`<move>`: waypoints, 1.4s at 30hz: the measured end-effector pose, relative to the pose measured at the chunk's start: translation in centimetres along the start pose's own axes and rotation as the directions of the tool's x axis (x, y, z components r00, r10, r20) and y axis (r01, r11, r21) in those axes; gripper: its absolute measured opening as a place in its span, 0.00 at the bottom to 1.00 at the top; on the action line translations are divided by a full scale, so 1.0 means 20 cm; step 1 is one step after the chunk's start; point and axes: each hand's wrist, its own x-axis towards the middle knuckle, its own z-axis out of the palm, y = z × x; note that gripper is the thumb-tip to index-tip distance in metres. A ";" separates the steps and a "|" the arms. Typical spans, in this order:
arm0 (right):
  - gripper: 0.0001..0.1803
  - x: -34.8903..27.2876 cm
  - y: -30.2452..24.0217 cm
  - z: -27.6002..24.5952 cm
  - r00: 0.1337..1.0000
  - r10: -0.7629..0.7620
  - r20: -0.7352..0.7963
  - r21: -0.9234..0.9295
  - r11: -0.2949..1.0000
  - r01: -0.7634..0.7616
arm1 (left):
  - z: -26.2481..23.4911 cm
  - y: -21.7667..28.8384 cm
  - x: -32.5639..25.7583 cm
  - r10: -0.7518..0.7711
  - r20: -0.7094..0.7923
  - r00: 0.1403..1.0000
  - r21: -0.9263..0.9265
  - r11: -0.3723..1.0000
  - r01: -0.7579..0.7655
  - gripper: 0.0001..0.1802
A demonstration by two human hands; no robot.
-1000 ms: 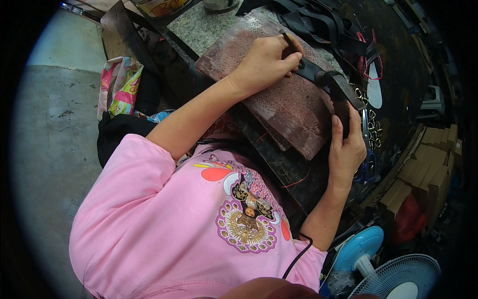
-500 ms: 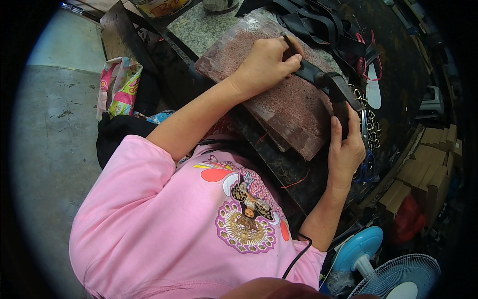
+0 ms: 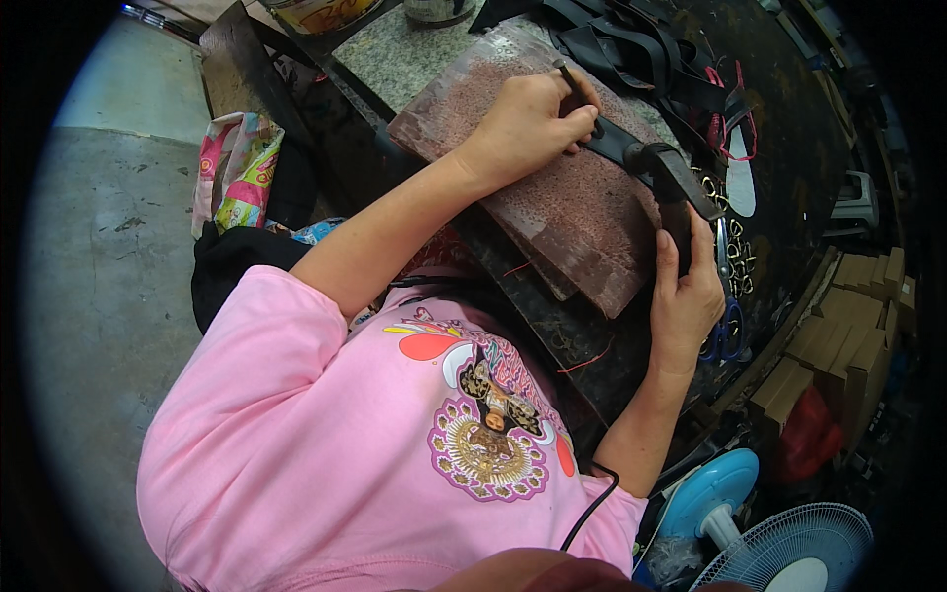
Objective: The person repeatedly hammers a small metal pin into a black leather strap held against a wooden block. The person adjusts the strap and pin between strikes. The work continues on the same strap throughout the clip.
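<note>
My left hand (image 3: 533, 113) is closed around a slim dark punch (image 3: 565, 77), which leans over a black strap (image 3: 617, 141). Fingers hide the punch's lower part. Beneath the strap lies a thick, pitted reddish-brown board (image 3: 582, 222). At the board's right edge, my right hand (image 3: 688, 291) grips the dark handle of what looks like a hammer (image 3: 686, 183). Its head is raised beside the strap's end, apart from the punch. Blue-handled scissors (image 3: 728, 331) lie just right of my right hand.
Black straps (image 3: 651, 54) are heaped beyond the board, near pink cord (image 3: 718, 133) and a pale blade-shaped piece (image 3: 740, 173). Small brass-coloured rings (image 3: 740, 261) lie on the dark table (image 3: 789, 128). Cardboard boxes (image 3: 838, 331) and a fan (image 3: 789, 553) stand at the right.
Almost nothing differs. Both hands keep their hold and place, with only a very slight shift of the board and the left hand.
</note>
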 end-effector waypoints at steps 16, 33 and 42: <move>0.22 -0.03 0.08 0.03 0.998 -0.058 -0.012 0.013 0.998 0.058 | 0.02 0.00 0.03 0.330 0.024 0.944 0.378 0.871 -0.314 0.12; 0.23 0.18 -0.35 -0.32 0.999 -0.006 -0.031 0.095 0.995 0.009 | 0.09 0.02 0.07 0.432 0.176 0.884 0.486 0.743 -0.460 0.10; 0.24 0.15 -0.24 -0.38 0.941 -0.265 -0.212 0.217 0.926 0.310 | 0.10 -0.01 0.08 0.542 0.167 0.824 0.498 0.675 -0.545 0.09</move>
